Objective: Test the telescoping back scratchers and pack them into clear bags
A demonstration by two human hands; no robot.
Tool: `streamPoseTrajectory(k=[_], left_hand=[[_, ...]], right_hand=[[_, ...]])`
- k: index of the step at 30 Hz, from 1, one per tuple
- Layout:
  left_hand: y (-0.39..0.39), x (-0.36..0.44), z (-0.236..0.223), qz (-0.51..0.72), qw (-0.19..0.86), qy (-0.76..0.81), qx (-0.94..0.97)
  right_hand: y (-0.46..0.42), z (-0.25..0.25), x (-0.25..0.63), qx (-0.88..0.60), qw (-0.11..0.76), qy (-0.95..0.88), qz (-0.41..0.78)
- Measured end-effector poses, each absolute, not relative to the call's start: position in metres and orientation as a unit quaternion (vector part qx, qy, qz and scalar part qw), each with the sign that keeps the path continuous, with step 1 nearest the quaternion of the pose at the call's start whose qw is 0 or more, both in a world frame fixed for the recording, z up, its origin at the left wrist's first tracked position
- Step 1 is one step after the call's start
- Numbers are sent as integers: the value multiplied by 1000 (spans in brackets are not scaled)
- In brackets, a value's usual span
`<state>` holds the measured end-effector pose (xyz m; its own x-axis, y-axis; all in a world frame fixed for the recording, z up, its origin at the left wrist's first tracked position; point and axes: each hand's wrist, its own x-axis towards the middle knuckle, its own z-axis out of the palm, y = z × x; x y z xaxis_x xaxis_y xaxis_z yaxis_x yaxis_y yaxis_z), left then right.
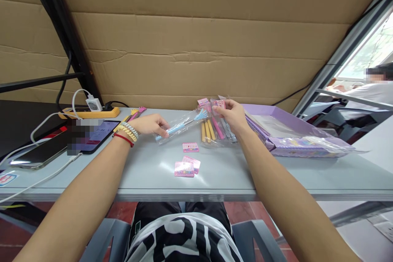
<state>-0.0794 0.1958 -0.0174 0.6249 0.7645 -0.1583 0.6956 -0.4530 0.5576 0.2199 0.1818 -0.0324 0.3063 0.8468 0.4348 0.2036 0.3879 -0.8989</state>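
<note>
My left hand (153,124) is closed on the near end of a blue stick (183,124) with a small hand-shaped tip, which lies slanted in a clear plastic sleeve. Between the thumb and fingers of my right hand (232,115) is a pink printed card (219,105), at the top of a clear wrapper. Below and beside that hand lie several wrapped sticks, yellow sticks (208,131) and a magenta stick (218,127) among them. Closer to me rest a single pink card (190,147) and an overlapping pair of pink cards (184,169).
On the right stands an open purple box (307,147) with clear plastic over it. Loose yellow and magenta sticks (134,113) lie behind my left wrist. Two phones (100,136), white cables and a yellow power strip (110,112) occupy the left. Cardboard (199,37) walls the back.
</note>
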Motion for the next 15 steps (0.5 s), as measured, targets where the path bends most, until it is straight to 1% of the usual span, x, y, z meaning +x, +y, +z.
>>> streamPoseTrajectory(k=[4,11,15], left_hand=[[198,-81,-18,66,307,423,850],[197,-79,-17,66,307,428,848],[196,-79,-17,64,305,422,851]], right_hand=[[186,-33,219,-497,636,-520,279],[196,-43,224,-488,626,-558,240],[195,-43,223,-490,633,-546,249]])
